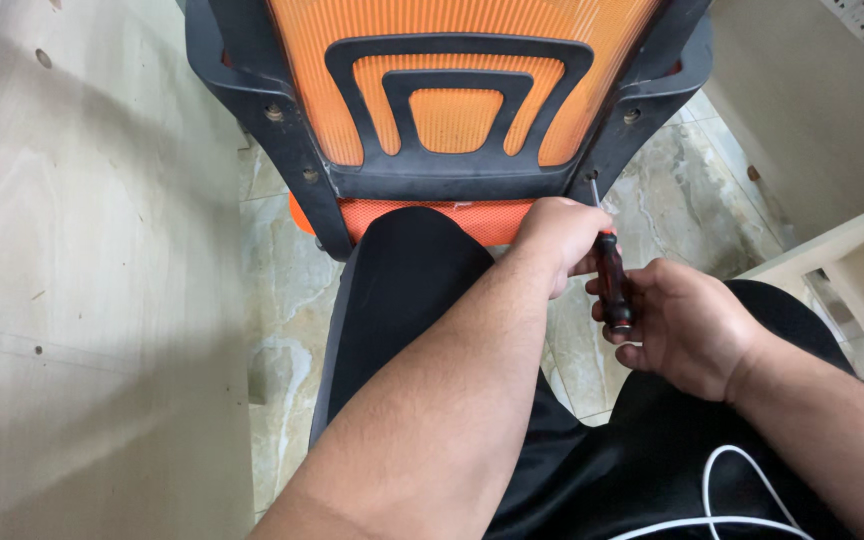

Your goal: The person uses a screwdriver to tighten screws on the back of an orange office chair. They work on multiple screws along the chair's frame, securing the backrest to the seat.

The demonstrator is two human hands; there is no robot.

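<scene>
Screwdriving on the chair frame is the work in hand. The person's left hand is curled around the upper end of a screwdriver, right where the dark reddish handle meets the metal shaft, its grip closed on the tool. The right hand holds the lower end of the same handle, fingers wrapped narrowly around it. The thin shaft rises from the left hand toward a fixing point on the right-hand upright of the black plastic chair frame, which borders an orange mesh chair back. Whether the tip is seated in a screw cannot be told; the spot is small and partly hidden by the knuckles. The chair stands just in front of the person's knees, on a marbled tile floor, with a pale wooden panel lying to the left. As a judgement, the next move calls for keeping the shaft in line with the hole while the right hand turns the handle and the left steadies it.
</scene>
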